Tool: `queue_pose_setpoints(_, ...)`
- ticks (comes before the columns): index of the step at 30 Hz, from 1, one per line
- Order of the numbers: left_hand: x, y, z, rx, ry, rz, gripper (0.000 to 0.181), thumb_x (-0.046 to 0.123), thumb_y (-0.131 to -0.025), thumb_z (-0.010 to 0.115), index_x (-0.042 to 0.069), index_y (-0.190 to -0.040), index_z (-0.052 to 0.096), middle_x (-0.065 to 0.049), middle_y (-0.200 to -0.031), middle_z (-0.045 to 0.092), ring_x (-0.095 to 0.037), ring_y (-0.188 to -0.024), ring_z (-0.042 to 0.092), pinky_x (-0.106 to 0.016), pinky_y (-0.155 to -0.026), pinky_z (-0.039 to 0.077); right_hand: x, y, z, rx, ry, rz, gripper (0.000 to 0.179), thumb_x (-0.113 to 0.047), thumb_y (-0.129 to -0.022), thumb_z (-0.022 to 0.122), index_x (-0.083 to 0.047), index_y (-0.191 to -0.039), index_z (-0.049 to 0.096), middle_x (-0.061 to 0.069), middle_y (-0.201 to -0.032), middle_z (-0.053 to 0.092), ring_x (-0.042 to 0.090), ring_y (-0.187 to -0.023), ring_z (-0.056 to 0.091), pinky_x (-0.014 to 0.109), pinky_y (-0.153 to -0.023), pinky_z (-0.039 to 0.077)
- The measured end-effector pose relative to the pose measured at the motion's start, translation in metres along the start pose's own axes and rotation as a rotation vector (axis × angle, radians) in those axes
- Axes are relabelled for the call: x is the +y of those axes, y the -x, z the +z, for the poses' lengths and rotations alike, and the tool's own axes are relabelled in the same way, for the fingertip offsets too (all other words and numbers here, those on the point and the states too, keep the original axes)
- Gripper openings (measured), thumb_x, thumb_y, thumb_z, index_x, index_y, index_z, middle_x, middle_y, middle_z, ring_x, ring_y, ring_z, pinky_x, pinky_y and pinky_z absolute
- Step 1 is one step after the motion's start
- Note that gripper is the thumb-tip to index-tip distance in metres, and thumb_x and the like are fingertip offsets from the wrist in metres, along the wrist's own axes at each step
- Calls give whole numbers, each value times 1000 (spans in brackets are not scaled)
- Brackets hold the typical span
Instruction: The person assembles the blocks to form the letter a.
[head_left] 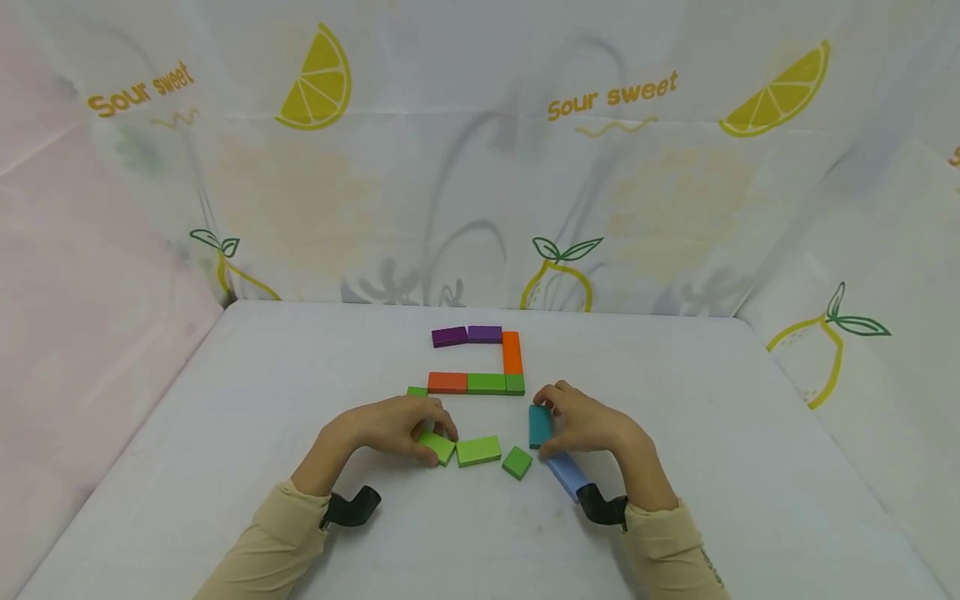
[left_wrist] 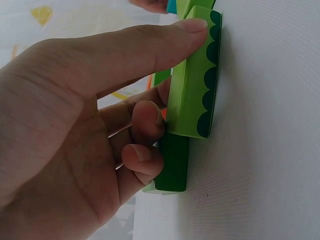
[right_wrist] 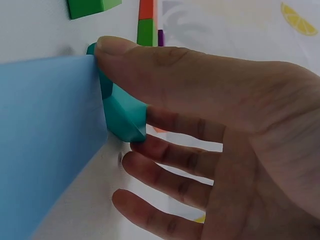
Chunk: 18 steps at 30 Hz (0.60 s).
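Note:
My left hand (head_left: 390, 425) pinches a light green block (head_left: 437, 448), whose edge shows dark green scallops in the left wrist view. Behind its curled fingers lies a darker green block (left_wrist: 173, 165), partly hidden. On the other side, my right hand (head_left: 588, 421) grips a teal block (head_left: 539, 427) between thumb and fingertips. A light blue block (head_left: 567, 477) lies slantwise below that thumb and looms large in the right wrist view. Between the hands are a second light green block (head_left: 478, 451), touching or nearly touching the held one, and a small green block (head_left: 517, 463), turned at an angle.
Farther back on the white table (head_left: 637, 358), blocks form a bent line: dark purple (head_left: 449, 337), purple (head_left: 484, 334), orange (head_left: 512, 353), small green (head_left: 514, 384), green (head_left: 486, 384) and red-orange (head_left: 447, 383). A lemon-print cloth (head_left: 450, 183) hangs behind the table.

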<state>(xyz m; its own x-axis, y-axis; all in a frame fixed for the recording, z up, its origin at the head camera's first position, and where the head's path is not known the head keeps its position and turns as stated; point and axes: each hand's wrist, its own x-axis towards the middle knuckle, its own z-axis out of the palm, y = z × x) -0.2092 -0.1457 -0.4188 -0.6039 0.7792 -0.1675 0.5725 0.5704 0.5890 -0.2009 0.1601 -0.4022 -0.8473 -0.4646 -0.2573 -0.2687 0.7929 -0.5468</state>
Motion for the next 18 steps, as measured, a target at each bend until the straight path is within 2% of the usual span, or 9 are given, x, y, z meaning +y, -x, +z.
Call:
queue_pose_setpoints(10,2,0,0,-4,2,2,27,23,-80,75,23,-106,68,7,-96,61,-3,-65,45,-18,-62,41,1,-3,3,20,55,5,59,-21,-70,83,-8,-119,54,5,-109,54,20,-106,51,41,-93,46)
queue_pose_setpoints(18,3,1,0,2,2,1,27,22,-80,75,23,-106,68,6,-96,61,-4,-66,45,-18,-63,41,1,-3,2,17,58,12,59,-19,-71,81,-9,-122,53,6,-112,52,21,-107,52,42,-93,47)
